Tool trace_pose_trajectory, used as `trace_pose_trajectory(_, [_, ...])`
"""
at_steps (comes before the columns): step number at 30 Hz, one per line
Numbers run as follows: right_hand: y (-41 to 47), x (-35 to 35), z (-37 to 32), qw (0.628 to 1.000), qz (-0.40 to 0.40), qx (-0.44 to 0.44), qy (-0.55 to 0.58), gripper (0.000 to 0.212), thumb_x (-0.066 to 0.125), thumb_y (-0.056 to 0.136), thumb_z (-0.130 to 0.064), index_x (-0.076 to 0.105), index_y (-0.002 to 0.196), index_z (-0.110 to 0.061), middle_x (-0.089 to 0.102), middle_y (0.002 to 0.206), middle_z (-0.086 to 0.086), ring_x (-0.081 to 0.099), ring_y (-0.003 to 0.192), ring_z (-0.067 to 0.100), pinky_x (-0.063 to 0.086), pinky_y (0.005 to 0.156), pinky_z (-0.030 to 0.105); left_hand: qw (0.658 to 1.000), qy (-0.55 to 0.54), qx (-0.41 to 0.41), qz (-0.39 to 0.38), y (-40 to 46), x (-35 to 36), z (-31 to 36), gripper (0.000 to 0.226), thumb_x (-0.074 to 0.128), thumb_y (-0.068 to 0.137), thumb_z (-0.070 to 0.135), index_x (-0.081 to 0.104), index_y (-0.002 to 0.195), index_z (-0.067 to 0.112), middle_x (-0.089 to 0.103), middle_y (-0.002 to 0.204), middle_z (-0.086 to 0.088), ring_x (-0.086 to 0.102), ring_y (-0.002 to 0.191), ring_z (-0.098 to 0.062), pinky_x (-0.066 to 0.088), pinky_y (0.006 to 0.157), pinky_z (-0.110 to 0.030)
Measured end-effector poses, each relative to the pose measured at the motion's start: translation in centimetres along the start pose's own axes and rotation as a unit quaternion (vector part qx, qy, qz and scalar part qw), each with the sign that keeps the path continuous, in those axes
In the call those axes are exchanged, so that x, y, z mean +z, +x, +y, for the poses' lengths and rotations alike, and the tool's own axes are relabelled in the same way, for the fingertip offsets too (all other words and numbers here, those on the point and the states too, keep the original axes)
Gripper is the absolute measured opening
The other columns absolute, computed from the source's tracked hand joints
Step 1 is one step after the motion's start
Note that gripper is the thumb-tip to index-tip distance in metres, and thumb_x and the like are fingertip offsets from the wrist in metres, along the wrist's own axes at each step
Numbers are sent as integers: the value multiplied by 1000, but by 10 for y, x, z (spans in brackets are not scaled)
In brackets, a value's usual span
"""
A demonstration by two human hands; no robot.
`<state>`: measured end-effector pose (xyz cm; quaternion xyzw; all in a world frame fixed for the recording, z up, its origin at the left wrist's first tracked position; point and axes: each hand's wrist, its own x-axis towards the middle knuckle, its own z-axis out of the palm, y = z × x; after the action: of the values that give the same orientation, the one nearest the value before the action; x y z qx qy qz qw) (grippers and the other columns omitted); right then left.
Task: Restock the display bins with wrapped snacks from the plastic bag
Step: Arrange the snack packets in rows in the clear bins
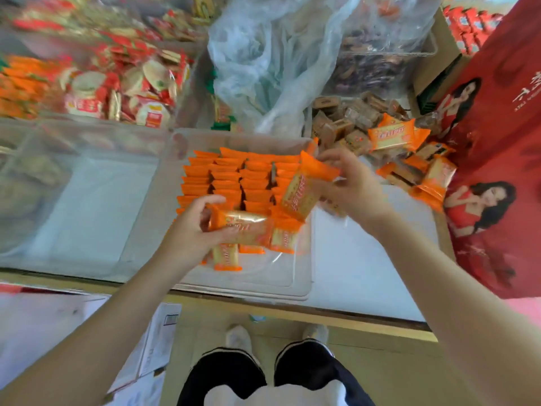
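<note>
Restocking in progress, head view. The landmark is the clear display bin (pixel 295 276) at centre, its near rim on the surface. Its far two-thirds hold orange wrapped snacks (pixel 234 177) packed on edge in neat rows — this portion reads as done. Just inside the near rim a few packets (pixel 282 237) lie loose and flat, and a strip of bare bin floor remains, so the filling is judged well advanced but not complete.

The left hand (pixel 193 230), over the bin's near left part, has its grip curled round a small bundle of packets (pixel 240 227). The right hand (pixel 348 183), over the bin's right edge, pinches a single packet (pixel 304 191) held slantwise above the rows; judged to be the next one to be slotted in.

To the right of the bin, more orange packets (pixel 392 134) lie scattered on a heap of brown-wrapped snacks (pixel 345 124) — stock apparently still to be placed. Behind the bin stands the crumpled plastic bag (pixel 263 60); whether it still holds anything cannot be told. Left of the bin, another clear bin (pixel 87 142) shows mostly white bottom.
</note>
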<state>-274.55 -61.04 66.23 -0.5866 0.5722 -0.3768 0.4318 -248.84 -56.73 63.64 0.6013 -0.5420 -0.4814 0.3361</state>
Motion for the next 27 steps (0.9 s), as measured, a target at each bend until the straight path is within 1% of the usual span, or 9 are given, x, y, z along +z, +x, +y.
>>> trace_pose_trajectory(2, [-7,20,6,980,-71,-37,-183,35,73,81,-19,58,111,-11,61,84,2,57,70,15,48,64,29,990,127,41,-47,-2,-12,-8,37,78,72,8,56,92,29,61,78,13,57,62,9,42,58,-8])
trace_pose_trajectory(7, [-24,63,25,816,-156,-66,-552,20,57,90,-27,58,104,-14,63,103,5,50,107,27,41,90,38,935,312,108,-132,5,-9,-34,28,72,80,26,62,106,18,65,99,6,61,91,-12,43,70,-23])
trace_pose_trajectory(9, [-28,78,34,754,-132,-87,-637,21,75,72,-24,64,87,-15,67,85,2,56,94,26,43,85,35,903,377,144,-149,11,0,-40,30,66,85,29,58,113,21,63,112,5,59,100,-15,41,73,-21])
trace_pose_trajectory(12, [-27,90,37,717,-84,-82,-687,33,88,31,-17,60,48,-20,56,47,-4,58,58,21,48,64,28,844,467,217,-149,23,12,-46,35,58,90,32,54,123,18,59,122,1,56,109,-19,42,79,-23])
trace_pose_trajectory(17, [-18,103,42,709,-40,-68,-700,26,77,36,-13,60,55,-17,57,50,-2,58,58,22,47,65,27,761,545,300,-185,41,24,-55,44,69,82,28,58,121,12,62,112,-6,57,105,-26,46,81,-34])
trace_pose_trajectory(19, [-20,105,37,701,-70,-53,-708,24,76,58,-19,64,79,-15,65,74,2,61,80,24,44,81,31,740,550,331,-200,42,26,-53,44,83,65,28,66,102,11,65,93,-5,62,88,-25,48,66,-32])
trace_pose_trajectory(22, [-17,102,40,695,-131,-30,-706,23,48,89,-9,48,112,-9,59,112,8,49,110,29,28,100,37,734,532,377,-191,47,29,-56,51,91,46,31,69,88,14,66,80,-1,64,72,-20,47,55,-27])
trace_pose_trajectory(25, [-17,100,43,686,-110,-43,-718,18,64,82,-23,58,99,-17,65,96,0,58,96,22,37,92,32,751,514,369,-186,52,30,-59,50,91,47,31,69,89,14,66,82,0,65,73,-20,50,56,-28])
trace_pose_trajectory(27, [-14,97,48,702,-106,-65,-702,31,85,49,-34,64,69,-22,63,65,-6,60,69,16,44,73,27,751,541,336,-176,56,29,-63,46,89,54,30,68,93,14,67,87,-1,64,80,-22,51,62,-32])
